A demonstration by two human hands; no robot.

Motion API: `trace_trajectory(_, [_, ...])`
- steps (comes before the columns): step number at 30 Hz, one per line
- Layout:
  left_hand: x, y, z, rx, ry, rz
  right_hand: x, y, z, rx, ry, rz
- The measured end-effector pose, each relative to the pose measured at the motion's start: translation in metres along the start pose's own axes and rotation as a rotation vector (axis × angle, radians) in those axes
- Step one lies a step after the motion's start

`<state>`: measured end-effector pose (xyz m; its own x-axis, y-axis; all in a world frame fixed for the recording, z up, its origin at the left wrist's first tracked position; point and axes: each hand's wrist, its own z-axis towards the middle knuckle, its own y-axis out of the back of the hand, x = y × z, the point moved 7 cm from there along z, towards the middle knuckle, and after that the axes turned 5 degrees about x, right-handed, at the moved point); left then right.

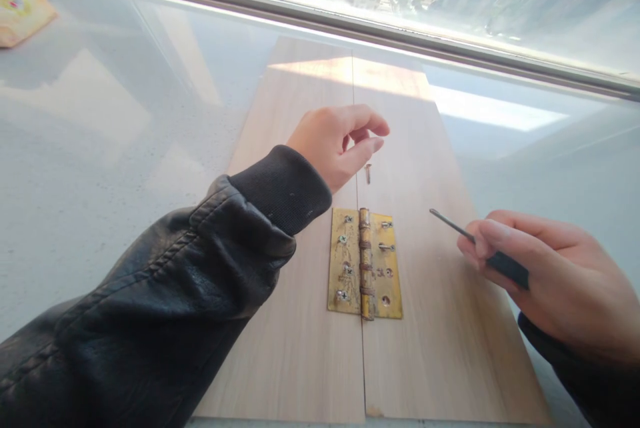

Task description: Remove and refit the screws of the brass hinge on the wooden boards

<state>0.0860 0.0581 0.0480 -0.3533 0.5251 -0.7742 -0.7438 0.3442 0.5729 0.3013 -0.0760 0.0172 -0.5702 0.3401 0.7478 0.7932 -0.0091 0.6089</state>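
Observation:
My right hand is wrapped round the dark handle of a screwdriver, its thin shaft pointing up and left over the right board. My left hand hovers with curved fingers, thumb and forefinger a little apart and nothing visible between them. Just below it, a loose screw is on the board. Nearer to me, a worn brass hinge spans the seam between the boards. Screws fill the holes of its left leaf. On the right leaf, the top hole holds a screw, another stands tilted at the second, and the lower two holes are bare.
Two pale wooden boards lie side by side on a glossy light sill. Beyond them runs a window frame. A yellowish packet sits at the far left.

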Motion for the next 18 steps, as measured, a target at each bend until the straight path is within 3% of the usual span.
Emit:
trace_trajectory(4, [-0.023, -0.001, -0.024, -0.013, 0.003, -0.133, -0.012, -0.007, -0.010, -0.105, 0.039, 0.158])
trace_trajectory(8, [-0.045, -0.019, -0.055, 0.053, -0.110, -0.159, -0.012, -0.009, -0.012, -0.129, 0.134, 0.178])
trace_trajectory(12, [-0.046, -0.034, -0.071, 0.067, -0.182, -0.034, -0.005, -0.011, -0.010, -0.100, 0.250, 0.131])
trace_trajectory(18, [-0.043, -0.041, -0.070, 0.076, -0.294, 0.028, 0.000, -0.013, -0.006, -0.058, 0.396, 0.054])
